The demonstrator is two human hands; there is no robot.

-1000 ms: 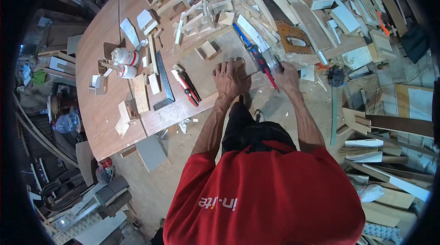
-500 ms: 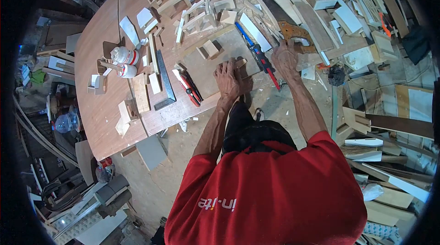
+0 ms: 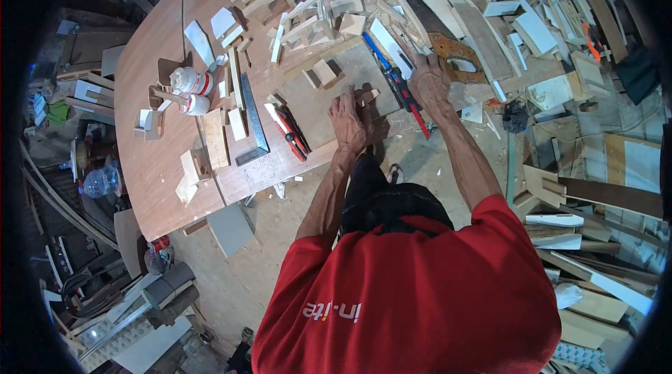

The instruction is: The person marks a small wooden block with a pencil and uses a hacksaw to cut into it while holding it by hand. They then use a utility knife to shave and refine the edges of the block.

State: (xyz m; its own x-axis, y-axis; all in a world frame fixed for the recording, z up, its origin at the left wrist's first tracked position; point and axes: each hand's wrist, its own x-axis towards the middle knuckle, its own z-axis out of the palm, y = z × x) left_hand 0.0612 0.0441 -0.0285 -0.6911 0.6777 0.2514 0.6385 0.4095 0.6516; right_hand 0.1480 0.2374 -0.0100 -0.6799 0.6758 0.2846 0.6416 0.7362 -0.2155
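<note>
My left hand (image 3: pixel 348 122) rests on a flat board (image 3: pixel 325 111) at the table's edge, its fingers closed around a small wooden block (image 3: pixel 368 97) that shows on the thumb side. An angled wooden piece (image 3: pixel 321 74) lies just beyond it. My right hand (image 3: pixel 429 82) has its fingers bent down among thin scraps, left of the handsaw (image 3: pixel 453 55); what is under the fingertips is hidden. Between the hands lies a blue, black and red tool (image 3: pixel 399 85). A red and white cutter-like tool (image 3: pixel 287 131) lies left of my left hand.
A metal try square (image 3: pixel 252 129) and glue tubs (image 3: pixel 192 82) stand on the left of the table (image 3: pixel 161 178). Wooden offcuts (image 3: pixel 308 27) crowd the back. More scraps (image 3: pixel 532 31) heap up at the right, and planks (image 3: pixel 595 283) stack below them.
My right hand has shifted slightly left and toward me, away from the saw handle. My left hand stays on the board, and more of the small block shows beside it.
</note>
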